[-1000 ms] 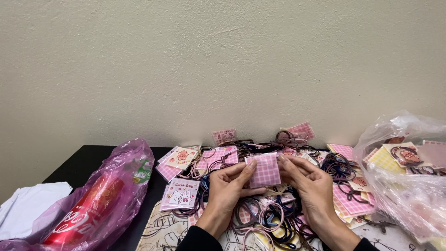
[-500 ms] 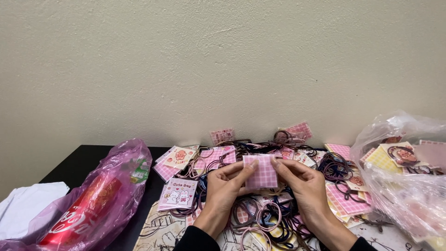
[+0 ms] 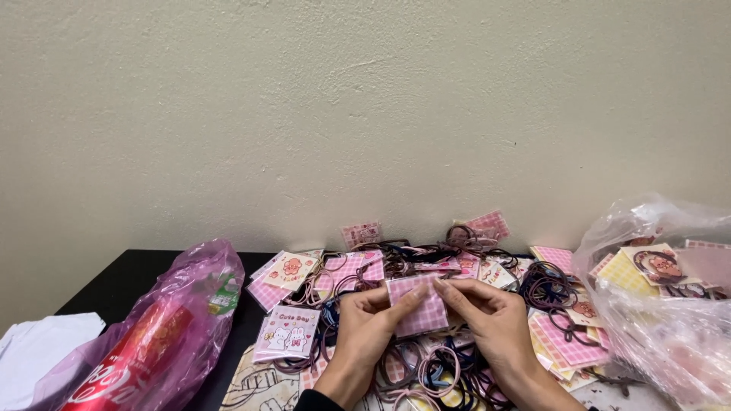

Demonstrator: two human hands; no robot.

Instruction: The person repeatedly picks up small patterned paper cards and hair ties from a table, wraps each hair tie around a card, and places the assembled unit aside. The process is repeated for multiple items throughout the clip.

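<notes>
My left hand [image 3: 364, 327] and my right hand [image 3: 493, 323] both grip one pink checked card [image 3: 417, 306]. Each hand is nearly closed: the fingers are curled in, and the thumb and fingertips pinch the card's side edges. The left hand holds the card's left edge; the right hand holds its right edge. The card faces me, raised just above the heap of hair ties [image 3: 426, 365], over the middle of the black table [image 3: 129, 278], near its front edge.

The heap consists of loops in pink, dark blue, black and brown, mixed with further pink checked cards. A card printed with two rabbits [image 3: 287, 333] lies just left of my left hand. A card with a pink cartoon figure [image 3: 288, 268] lies behind it, toward the wall edge of the table.

A purple plastic bag [image 3: 164, 335] lies at the left end of the table; a red bottle [image 3: 133, 361] shows through it. White paper [image 3: 38, 354] lies at the front left corner. A clear plastic bag [image 3: 670, 304] holding more cards occupies the right end.

Compared with half a second earlier, both hands keep the same pinch on the card. The card stays in the same place between them. The things on the table have not shifted.
</notes>
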